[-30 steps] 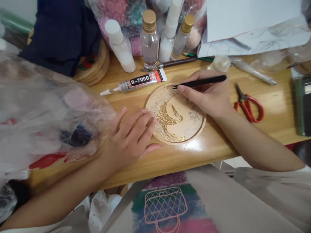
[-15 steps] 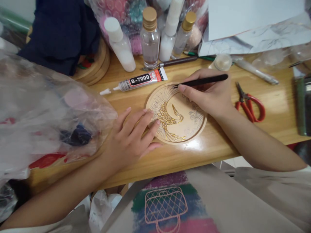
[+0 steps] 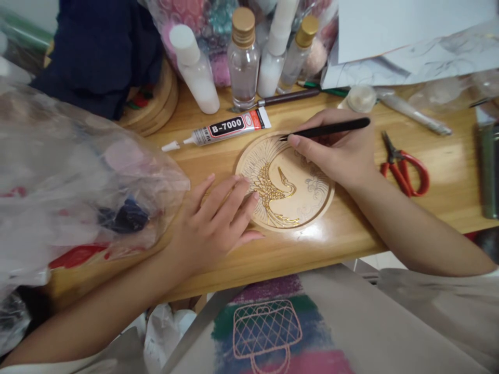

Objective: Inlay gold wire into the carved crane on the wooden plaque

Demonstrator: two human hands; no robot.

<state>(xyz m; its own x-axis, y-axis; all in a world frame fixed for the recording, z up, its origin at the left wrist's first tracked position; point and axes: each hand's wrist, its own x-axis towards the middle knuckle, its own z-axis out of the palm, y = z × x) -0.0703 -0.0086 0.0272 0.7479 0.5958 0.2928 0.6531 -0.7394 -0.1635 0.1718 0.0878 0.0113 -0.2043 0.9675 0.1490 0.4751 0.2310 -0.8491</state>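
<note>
We see a round wooden plaque lying flat on the table, in front of the person and between the two hands. On it, a gold bird looks well advanced: raised gold outlines run along the neck and beak, over the scaled body and down the tail. Around it, we would judge much is left without gold, since the fanned feather lines near the upper left edge and the curling waves on the right show as thin dark lines only.

The right hand has its fingers clamped on black tweezers, whose tips point at the top of the fan. We cannot tell at this blur whether they touch the wood or pinch anything fine. The left hand lies with its fingers slightly apart, fingertips at the plaque's left edge, gripping nothing.

Above the plaque, we find a B-7000 tube, its white cap off beside the nozzle; red-handled pliers lie to the right.
</note>
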